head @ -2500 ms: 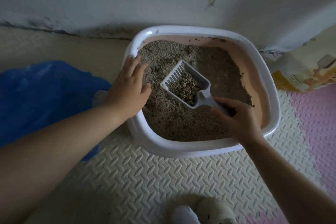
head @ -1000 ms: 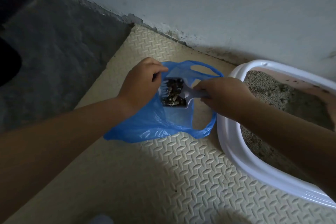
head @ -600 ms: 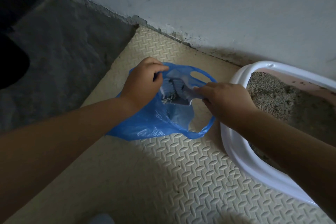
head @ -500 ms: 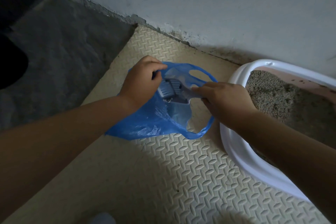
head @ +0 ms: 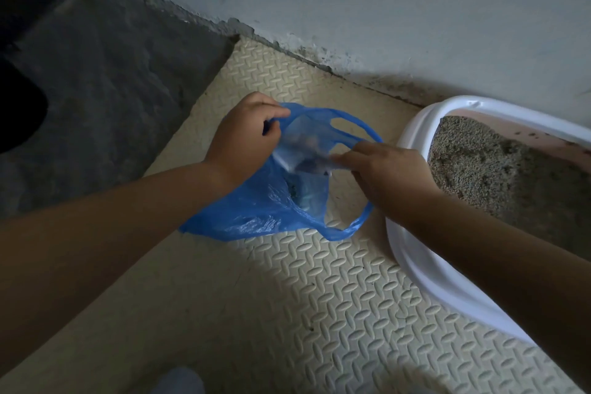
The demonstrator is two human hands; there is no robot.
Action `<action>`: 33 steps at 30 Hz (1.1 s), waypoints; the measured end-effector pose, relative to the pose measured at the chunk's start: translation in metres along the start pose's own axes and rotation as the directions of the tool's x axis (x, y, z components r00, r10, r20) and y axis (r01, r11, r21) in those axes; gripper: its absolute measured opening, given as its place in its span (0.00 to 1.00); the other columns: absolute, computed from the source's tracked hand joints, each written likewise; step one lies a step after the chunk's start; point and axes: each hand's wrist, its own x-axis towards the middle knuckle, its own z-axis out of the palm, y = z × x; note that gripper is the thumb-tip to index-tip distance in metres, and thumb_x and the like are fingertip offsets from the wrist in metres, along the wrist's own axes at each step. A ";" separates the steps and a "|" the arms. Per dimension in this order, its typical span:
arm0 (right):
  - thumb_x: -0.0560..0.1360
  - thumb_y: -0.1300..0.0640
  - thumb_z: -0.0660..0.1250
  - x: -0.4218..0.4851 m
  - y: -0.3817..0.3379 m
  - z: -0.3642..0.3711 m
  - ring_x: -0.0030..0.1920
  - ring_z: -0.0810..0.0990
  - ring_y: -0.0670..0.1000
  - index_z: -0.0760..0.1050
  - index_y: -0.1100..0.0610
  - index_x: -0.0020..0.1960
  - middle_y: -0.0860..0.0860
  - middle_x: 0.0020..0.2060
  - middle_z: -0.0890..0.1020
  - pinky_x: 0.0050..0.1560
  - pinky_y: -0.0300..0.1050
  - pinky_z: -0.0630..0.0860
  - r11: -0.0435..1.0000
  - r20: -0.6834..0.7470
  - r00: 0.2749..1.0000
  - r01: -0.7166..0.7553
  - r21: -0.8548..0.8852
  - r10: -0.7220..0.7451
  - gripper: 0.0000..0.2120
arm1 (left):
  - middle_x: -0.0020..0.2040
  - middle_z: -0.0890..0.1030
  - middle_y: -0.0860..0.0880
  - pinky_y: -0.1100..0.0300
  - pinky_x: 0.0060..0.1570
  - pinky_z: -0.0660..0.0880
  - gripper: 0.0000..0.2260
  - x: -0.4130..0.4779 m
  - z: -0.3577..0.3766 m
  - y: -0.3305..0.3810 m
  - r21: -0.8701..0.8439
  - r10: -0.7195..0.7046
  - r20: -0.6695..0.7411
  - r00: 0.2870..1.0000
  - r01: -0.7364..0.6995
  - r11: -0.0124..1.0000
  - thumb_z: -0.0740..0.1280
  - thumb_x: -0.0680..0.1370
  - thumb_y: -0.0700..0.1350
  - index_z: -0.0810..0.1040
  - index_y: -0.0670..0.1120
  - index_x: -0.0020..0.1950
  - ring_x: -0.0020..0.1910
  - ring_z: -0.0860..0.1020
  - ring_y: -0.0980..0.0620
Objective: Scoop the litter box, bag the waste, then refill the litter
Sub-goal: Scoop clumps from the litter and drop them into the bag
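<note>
The left hand [head: 243, 141] has its fingers and thumb curled tight on the upper rim of the blue bag [head: 256, 211], lifting that side so the mouth gapes toward the right. Just beside it, the right hand [head: 388, 174] is closed round the handle end of the scoop [head: 300, 150]. The scoop is smeared by motion blur, but its pale head sits inside the bag's mouth, between the two hands and below the left thumb. A dark patch shows deeper in the bag; what it is cannot be made out.

The bag's body rests on the cream foam mat [head: 319, 297], near the mat's far left corner. The white-rimmed litter box [head: 412, 134] stands at the mat's right edge, just beside the bag's loop handle, with grey litter [head: 479, 166] heaped inside. The wall [head: 383, 9] runs along the mat's far edge.
</note>
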 end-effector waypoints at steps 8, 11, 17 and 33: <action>0.72 0.62 0.66 -0.014 0.002 0.009 0.45 0.81 0.53 0.77 0.39 0.59 0.45 0.43 0.80 0.33 0.42 0.71 0.992 -0.072 0.996 -0.035 0.118 0.044 0.22 | 0.50 0.74 0.54 0.70 0.49 0.70 0.12 -0.003 -0.003 -0.006 0.004 -0.017 0.006 1.000 0.017 1.000 0.63 0.76 0.34 0.82 0.42 0.56 0.46 0.76 0.56; 0.70 0.62 0.69 -0.024 0.004 -0.001 0.44 0.82 0.52 0.79 0.41 0.57 0.44 0.42 0.81 0.34 0.44 0.75 0.982 -0.118 0.989 -0.070 0.175 0.092 0.20 | 0.51 0.74 0.55 0.72 0.48 0.70 0.12 -0.003 -0.003 -0.004 -0.008 -0.026 0.014 1.000 0.026 1.000 0.63 0.77 0.35 0.81 0.43 0.57 0.45 0.76 0.57; 0.68 0.59 0.73 -0.062 0.032 -0.025 0.34 0.77 0.39 0.81 0.43 0.53 0.34 0.31 0.79 0.36 0.31 0.67 0.807 0.105 0.936 -0.343 0.480 0.336 0.17 | 0.51 0.75 0.57 0.65 0.49 0.72 0.11 0.000 0.003 0.007 -0.012 -0.001 0.040 0.999 0.001 1.000 0.64 0.77 0.38 0.82 0.46 0.56 0.41 0.75 0.59; 0.71 0.65 0.71 -0.186 0.114 -0.026 0.29 0.75 0.39 0.78 0.50 0.53 0.52 0.39 0.81 0.29 0.26 0.71 0.370 0.169 0.642 -0.613 0.698 0.748 0.15 | 0.50 0.79 0.48 0.56 0.53 0.72 0.11 0.017 0.102 0.095 0.078 0.329 0.249 0.911 -0.358 0.930 0.66 0.74 0.44 0.81 0.44 0.54 0.52 0.75 0.47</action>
